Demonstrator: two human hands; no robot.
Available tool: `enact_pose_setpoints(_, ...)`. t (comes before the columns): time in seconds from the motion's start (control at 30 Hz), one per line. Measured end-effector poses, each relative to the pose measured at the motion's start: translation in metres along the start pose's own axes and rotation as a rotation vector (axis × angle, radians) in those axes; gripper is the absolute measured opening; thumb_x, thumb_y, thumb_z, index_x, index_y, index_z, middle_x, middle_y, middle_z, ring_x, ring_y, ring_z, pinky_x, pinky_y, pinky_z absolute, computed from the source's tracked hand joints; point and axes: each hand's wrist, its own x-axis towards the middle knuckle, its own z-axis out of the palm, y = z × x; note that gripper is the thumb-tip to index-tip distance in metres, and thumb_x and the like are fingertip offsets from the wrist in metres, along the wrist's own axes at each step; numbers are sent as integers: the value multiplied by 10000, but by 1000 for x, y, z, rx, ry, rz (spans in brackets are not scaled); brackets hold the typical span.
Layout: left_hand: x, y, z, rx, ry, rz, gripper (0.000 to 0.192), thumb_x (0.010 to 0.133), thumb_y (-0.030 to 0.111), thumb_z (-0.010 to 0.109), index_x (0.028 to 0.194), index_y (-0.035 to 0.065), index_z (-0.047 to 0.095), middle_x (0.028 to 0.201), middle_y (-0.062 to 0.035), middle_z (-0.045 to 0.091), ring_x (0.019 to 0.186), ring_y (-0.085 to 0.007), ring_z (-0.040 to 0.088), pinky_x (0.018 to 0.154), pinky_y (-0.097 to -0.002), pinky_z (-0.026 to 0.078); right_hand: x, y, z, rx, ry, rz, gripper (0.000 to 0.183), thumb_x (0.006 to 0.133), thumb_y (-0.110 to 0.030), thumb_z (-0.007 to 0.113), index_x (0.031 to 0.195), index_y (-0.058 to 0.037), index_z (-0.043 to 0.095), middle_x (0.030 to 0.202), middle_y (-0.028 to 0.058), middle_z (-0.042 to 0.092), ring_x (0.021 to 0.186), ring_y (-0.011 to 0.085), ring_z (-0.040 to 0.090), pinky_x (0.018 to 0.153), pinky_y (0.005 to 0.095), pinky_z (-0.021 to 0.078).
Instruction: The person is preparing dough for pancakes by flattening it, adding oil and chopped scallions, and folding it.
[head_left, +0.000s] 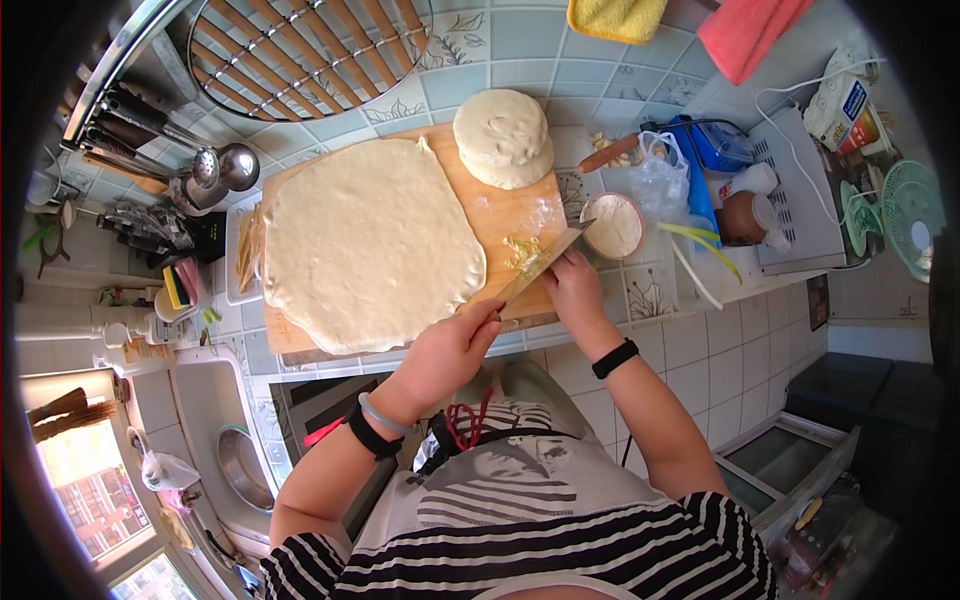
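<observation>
My left hand grips the handle of a kitchen knife, its blade slanting up to the right over a wooden board. Against the blade near its tip rest the fingers of my right hand; whether they pinch anything is hidden. Chopped scallion lies beside the blade on the board. A broad rolled-out sheet of dough covers the board's left part. Stacked thick dough rounds sit at its back right corner. Right of the blade tip stands a bowl of white flour.
Scallion stalks lie to the right, near a clear plastic bag and a wooden-handled tool. A white tray adjoins the board's left side. Ladles hang at the left, above the sink side.
</observation>
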Motion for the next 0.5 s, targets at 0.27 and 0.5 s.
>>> enact_pose_setpoints(0.27, 16, -18, 13, -16, 43, -63, 317, 999, 223, 533, 1263, 51, 571, 945, -208, 689, 871, -402, 661, 744, -449, 522, 1, -1, 3, 55, -6, -35, 154, 781, -60, 711, 924, -29, 662, 978, 121, 643, 895, 351, 604, 777, 430, 518)
enact_pose_setpoints(0.5, 5, 1, 2, -17, -21, -26, 332, 1011, 221, 520, 1286, 39, 557, 925, -209, 681, 847, -377, 660, 755, -417, 517, -1, 0, 2, 18, 64, -25, 147, 778, -59, 715, 916, -43, 664, 972, 117, 640, 880, 349, 602, 763, 432, 513)
